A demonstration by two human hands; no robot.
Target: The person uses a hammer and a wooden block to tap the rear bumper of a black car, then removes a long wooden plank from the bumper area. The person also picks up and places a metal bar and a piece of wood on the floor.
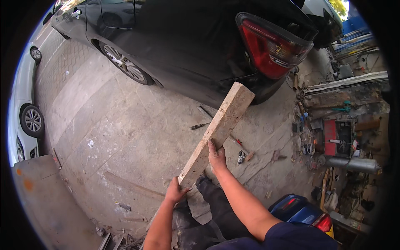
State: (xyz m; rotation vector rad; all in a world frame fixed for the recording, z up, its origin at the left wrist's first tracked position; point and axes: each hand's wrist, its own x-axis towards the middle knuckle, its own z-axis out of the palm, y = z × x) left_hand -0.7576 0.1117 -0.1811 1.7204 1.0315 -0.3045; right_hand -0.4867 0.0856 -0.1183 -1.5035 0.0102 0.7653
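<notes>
A long, rough wooden beam point(227, 116) slants up and away from me, its far end in front of the black car's point(183, 46) rear corner; whether it touches the car I cannot tell. My left hand point(175, 192) is closed around the beam's near end. Farther up, my right hand point(217, 158) grips its right side, thumb lying on the wood. Beyond the beam's far end is the car's red tail light point(268, 50). On the floor left of the beam lies a screwdriver point(199, 126) with a dark handle; a hammer-like tool point(241, 146) lies on its right.
Tools, a red box point(329, 135) and a grey gas cylinder point(352, 164) clutter the right side. A blue car part with a red lamp point(298, 210) sits beside me at lower right. At far left are a white car point(25, 100) and a grey metal panel point(50, 200).
</notes>
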